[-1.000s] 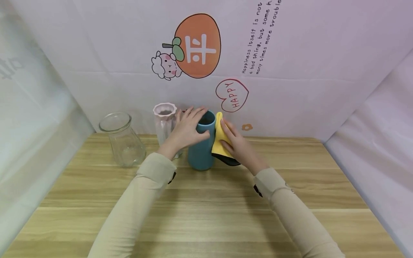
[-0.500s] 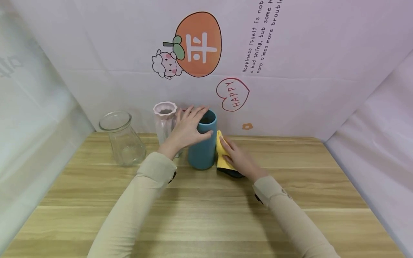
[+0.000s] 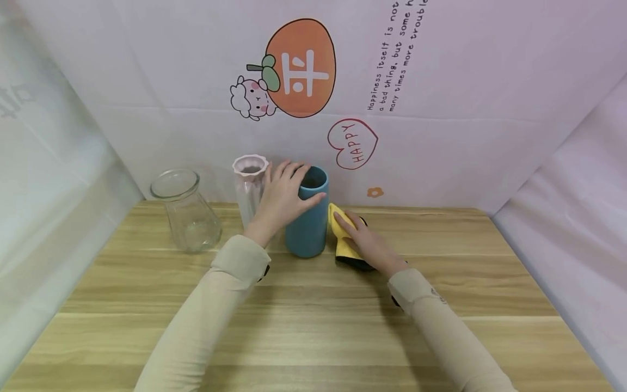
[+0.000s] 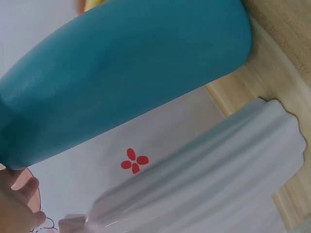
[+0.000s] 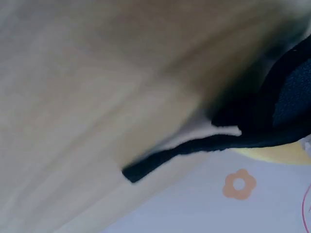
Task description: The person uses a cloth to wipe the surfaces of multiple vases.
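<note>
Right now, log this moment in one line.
Left hand: holds blue vase near top; right hand: grips yellow cloth; glass vase, fluted vase: upright

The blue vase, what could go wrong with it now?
The left grip holds the blue vase near its top, so a hard push lower down might tip it. The pale ridged vase stands close by and could get knocked over too. The right grip has a yellow cloth beside the blue vase, and might bump it.

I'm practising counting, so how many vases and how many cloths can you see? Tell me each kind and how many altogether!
Vases: 3 (blue vase, pale fluted vase, clear glass vase)
Cloths: 1 (yellow cloth, in the right hand)
Total: 4
</note>
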Action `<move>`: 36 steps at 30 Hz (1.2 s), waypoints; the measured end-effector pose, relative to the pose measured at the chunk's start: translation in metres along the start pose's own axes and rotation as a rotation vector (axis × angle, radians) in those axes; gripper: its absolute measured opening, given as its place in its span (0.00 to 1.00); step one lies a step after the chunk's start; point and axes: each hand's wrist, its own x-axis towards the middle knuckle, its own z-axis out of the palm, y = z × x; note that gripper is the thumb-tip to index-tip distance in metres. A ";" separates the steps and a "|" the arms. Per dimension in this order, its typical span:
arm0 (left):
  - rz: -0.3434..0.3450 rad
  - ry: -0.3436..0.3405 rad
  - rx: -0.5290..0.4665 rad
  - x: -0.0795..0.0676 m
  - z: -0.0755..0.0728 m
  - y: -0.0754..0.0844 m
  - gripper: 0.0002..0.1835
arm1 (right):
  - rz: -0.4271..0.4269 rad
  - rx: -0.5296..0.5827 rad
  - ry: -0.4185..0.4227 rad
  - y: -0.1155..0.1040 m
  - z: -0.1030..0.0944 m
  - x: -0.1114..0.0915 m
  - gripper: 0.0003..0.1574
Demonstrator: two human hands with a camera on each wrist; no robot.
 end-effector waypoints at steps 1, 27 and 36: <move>0.003 0.004 -0.003 0.000 0.000 0.000 0.38 | -0.010 0.016 0.032 0.000 -0.002 0.002 0.39; 0.023 -0.125 -0.120 0.004 -0.001 -0.003 0.37 | -0.088 0.115 0.223 -0.027 -0.042 0.040 0.41; 0.027 -0.128 -0.122 0.005 -0.001 -0.004 0.37 | -0.172 0.036 0.324 -0.018 -0.022 0.032 0.49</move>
